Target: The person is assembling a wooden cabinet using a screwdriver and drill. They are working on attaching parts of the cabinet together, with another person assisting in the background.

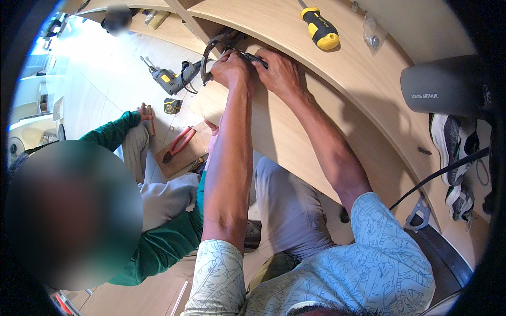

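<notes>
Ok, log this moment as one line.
Left hand: at slim black tool | right hand: closed on it | nearby: dark curved tool, yellow-black screwdriver on wooden panel, grey-yellow power drill

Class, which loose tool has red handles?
The red-handled pliers on the brown wooden board; the yellow-and-black screwdriver and grey-and-yellow drill lack red.

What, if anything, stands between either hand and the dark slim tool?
Nothing visible: the right hand holds one end of the dark slim tool, and the left hand is close by its other end. The dark curved piece arches left of the left hand, not between.
</notes>
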The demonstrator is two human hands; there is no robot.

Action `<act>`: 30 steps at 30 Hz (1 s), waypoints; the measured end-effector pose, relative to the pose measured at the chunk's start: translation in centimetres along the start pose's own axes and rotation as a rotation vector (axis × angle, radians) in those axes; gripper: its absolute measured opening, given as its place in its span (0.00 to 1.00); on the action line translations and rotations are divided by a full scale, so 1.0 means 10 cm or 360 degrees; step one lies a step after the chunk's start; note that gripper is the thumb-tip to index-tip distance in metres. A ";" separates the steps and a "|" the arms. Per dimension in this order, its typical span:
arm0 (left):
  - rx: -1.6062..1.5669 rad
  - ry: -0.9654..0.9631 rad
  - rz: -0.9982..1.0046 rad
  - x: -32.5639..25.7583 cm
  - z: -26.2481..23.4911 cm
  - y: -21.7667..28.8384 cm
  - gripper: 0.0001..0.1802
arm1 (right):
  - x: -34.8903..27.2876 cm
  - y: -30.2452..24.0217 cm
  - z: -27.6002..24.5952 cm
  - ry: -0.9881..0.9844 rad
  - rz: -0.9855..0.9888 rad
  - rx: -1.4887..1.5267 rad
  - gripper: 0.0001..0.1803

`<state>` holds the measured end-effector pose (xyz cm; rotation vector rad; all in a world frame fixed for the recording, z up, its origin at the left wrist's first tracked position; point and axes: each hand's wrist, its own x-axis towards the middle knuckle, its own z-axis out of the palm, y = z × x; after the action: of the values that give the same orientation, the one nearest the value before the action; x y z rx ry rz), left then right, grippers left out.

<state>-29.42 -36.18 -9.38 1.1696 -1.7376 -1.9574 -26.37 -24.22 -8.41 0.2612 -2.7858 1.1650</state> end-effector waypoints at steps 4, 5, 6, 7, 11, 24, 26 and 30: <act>0.0078 -0.0021 0.0056 -0.06 -0.02 0.00 0.11 | 0.04 -0.03 0.00 -0.0105 0.0136 -0.0001 0.13; 0.0059 -0.0055 0.0009 -0.07 -0.02 0.01 0.11 | 0.06 -0.03 0.00 -0.0127 0.0162 -0.0021 0.14; 0.0057 -0.0086 -0.0083 -0.08 -0.02 0.02 0.11 | 0.08 -0.02 0.00 -0.0148 0.0187 -0.0039 0.14; 0.0232 -0.0087 -0.0088 -0.08 -0.01 0.03 0.13 | 0.10 -0.02 0.01 -0.0151 0.0198 -0.0051 0.14; 0.0146 -0.0131 -0.0292 0.01 0.05 0.08 0.18 | 0.17 -0.07 0.12 -0.0017 0.0348 0.0027 0.14; 0.0626 -0.0123 -0.0219 0.56 0.12 -0.23 0.17 | -0.03 0.00 0.01 0.0143 0.0233 0.0068 0.11; 0.0502 -0.0080 -0.0202 0.59 0.15 -0.26 0.14 | -0.04 0.00 0.01 0.0151 0.0188 0.0078 0.10; 0.0296 0.0004 -0.0205 0.52 0.18 -0.26 0.08 | -0.12 -0.01 -0.03 0.0092 0.0150 0.0048 0.11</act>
<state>-33.22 -37.77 -13.82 1.3766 -1.9215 -1.8952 -25.18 -23.94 -8.34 0.0979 -2.7594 1.2157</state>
